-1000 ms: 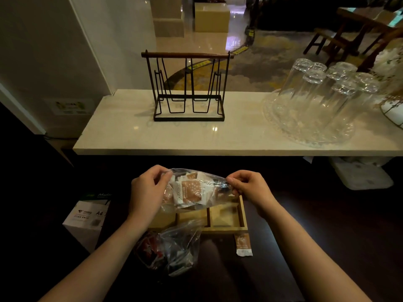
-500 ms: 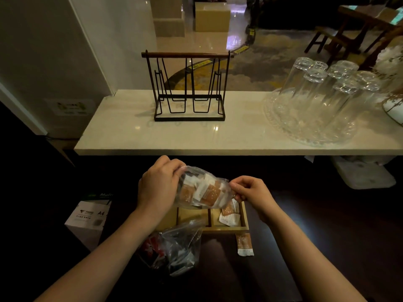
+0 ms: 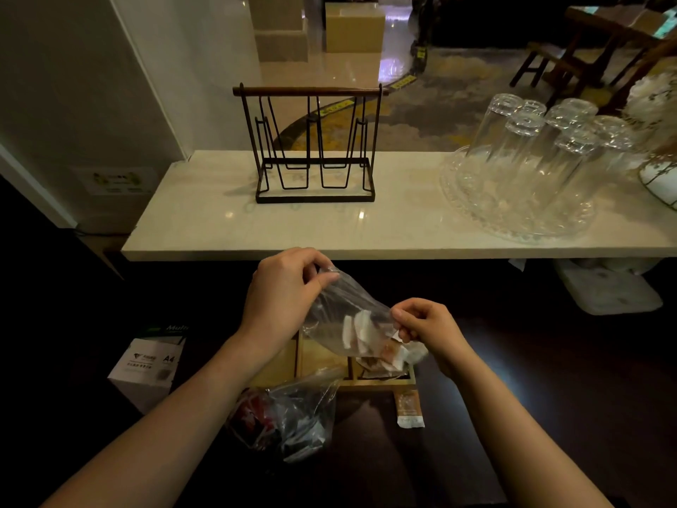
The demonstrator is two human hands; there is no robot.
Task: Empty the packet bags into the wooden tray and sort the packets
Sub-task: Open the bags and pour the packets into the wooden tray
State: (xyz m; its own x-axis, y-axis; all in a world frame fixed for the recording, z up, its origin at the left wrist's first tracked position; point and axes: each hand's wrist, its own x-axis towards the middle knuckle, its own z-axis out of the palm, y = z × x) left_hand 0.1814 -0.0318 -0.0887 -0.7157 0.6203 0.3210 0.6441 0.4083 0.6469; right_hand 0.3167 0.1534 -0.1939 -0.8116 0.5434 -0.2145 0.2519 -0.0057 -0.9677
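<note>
Both hands hold a clear plastic packet bag tilted mouth-down over the wooden tray. My left hand pinches its raised closed end. My right hand grips the lower open end. Brown-and-white packets are sliding out into the tray's right compartment. A second clear bag with dark and red packets lies on the dark table in front of the tray. One brown packet lies alone on the table just right of it.
A cream marble counter runs behind, bearing a black wire rack and a glass tray of upturned tumblers. A white A4 paper box stands low at the left. A white slab lies under the counter at the right.
My left hand has lifted its end of the bag higher while my right hand lowered the open end. The bag has tipped steeply and more packets have dropped into the tray.
</note>
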